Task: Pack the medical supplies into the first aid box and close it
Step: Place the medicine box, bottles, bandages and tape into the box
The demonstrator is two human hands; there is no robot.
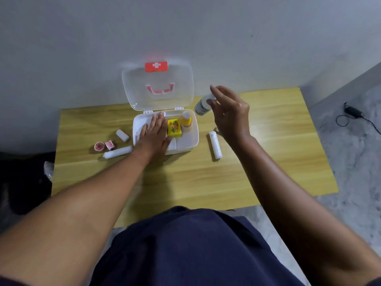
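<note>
White plastic first aid box (pixel 186 144) sits open at the far middle of the wooden surface (pixel 268 162), lid upright. Our left hand (pixel 154 134) lies flat and open inside it, holding nothing. Our right hand (pixel 228 112) pinches a white bottle (pixel 201 107) by its top, raised just right of the box, its long axis tilted. We judge the bottle must travel left and down into the box.
</note>
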